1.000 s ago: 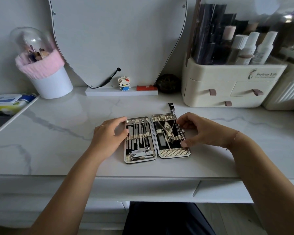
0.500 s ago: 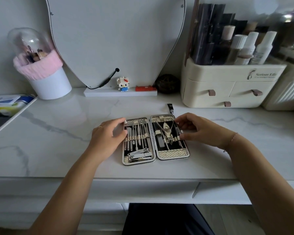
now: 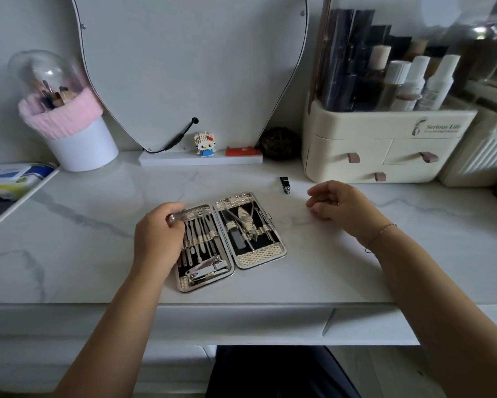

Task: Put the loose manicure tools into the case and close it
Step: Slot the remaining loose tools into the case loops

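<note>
The manicure case [image 3: 258, 258] lies open flat on the marble desk, both halves filled with steel tools held under woven straps. My left hand [image 3: 158, 239] grips the left half's outer edge, fingers curled over the metal rim near its top corner. That half holds files, pushers and a large nail clipper [image 3: 205, 271]. The right half holds nippers and scissors [image 3: 243, 222]. My right hand [image 3: 339, 203] hovers to the right of the case, fingers loosely curled, holding nothing. A small black clipper [image 3: 285, 185] lies loose on the desk behind the case.
A cream drawer organiser [image 3: 385, 145] with bottles stands at the back right. A mirror base [image 3: 201, 160] with a toy figure and a red item sits behind. A white brush pot [image 3: 80, 145] is at the back left, and the desk's front edge [image 3: 241, 304] is near.
My right hand has lifted off the case's right half and drawn back to the right. My left hand has curled over the left half's edge.
</note>
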